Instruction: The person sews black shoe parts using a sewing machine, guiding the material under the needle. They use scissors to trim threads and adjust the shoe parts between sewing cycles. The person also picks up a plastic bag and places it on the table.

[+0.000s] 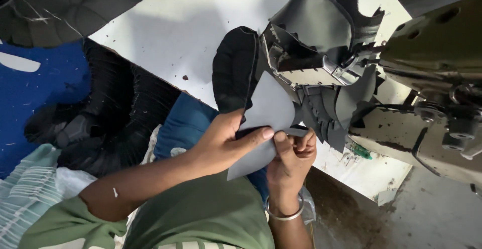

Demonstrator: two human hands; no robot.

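A flat grey cut piece of shoe material (266, 113) is pinched between both my hands in the middle of the head view. My left hand (226, 141) grips it from the left, thumb across its face. Just below and to the right, my right hand (293, 153), with a metal bangle at the wrist, holds its lower edge and a thin grey strip. Behind the piece stands a black padded shoe upper (233, 68), joined to black leather parts (316, 23) sitting under the head of a sewing machine (437, 48).
The white worktable (191, 23) is speckled with dark bits. A pile of black shoe uppers (105, 113) lies at the left on blue cloth (45, 83). More dark material (65, 3) sits top left. A stack of grey cut pieces (326, 113) hangs by the machine.
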